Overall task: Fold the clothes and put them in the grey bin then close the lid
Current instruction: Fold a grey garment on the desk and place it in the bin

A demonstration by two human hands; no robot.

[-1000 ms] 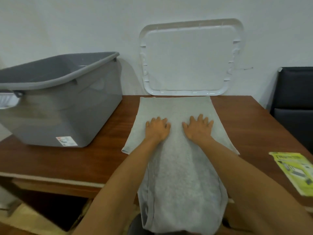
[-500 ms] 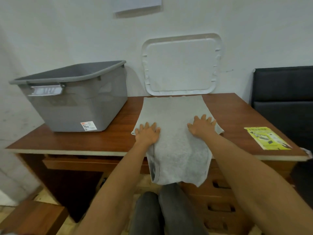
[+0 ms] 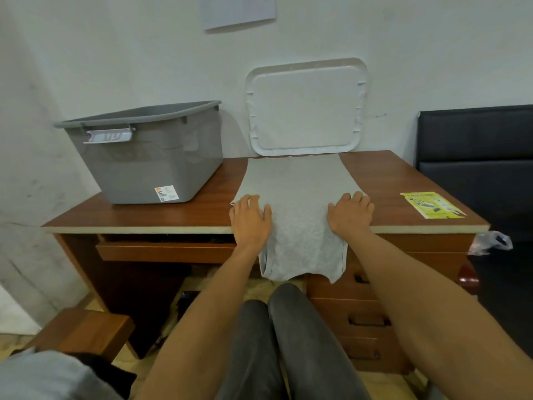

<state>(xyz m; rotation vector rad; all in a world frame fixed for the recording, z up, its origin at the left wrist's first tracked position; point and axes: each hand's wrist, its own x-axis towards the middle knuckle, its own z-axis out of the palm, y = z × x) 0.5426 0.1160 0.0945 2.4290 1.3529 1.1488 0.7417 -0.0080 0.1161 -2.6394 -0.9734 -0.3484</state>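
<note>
A light grey garment (image 3: 294, 186) lies flat on the wooden desk (image 3: 178, 215), and its near end hangs over the front edge. My left hand (image 3: 249, 220) rests palm down on the garment's left edge, close to the desk's front. My right hand (image 3: 349, 216) presses on its right edge at the same depth. Neither hand has lifted the cloth. The grey bin (image 3: 144, 157) stands open on the desk's left side. Its white lid (image 3: 305, 108) leans upright against the wall behind the garment.
A yellow leaflet (image 3: 432, 204) lies on the desk's right front corner. A black padded seat (image 3: 476, 154) stands to the right, with a plastic bag (image 3: 490, 242) by the desk's corner. More grey cloth (image 3: 43, 376) and a wooden stool (image 3: 83, 330) are at the lower left.
Both hands have slid over the garment toward the desk's front edge and spread apart to its side edges. My head has pulled back, so more of the room shows.
</note>
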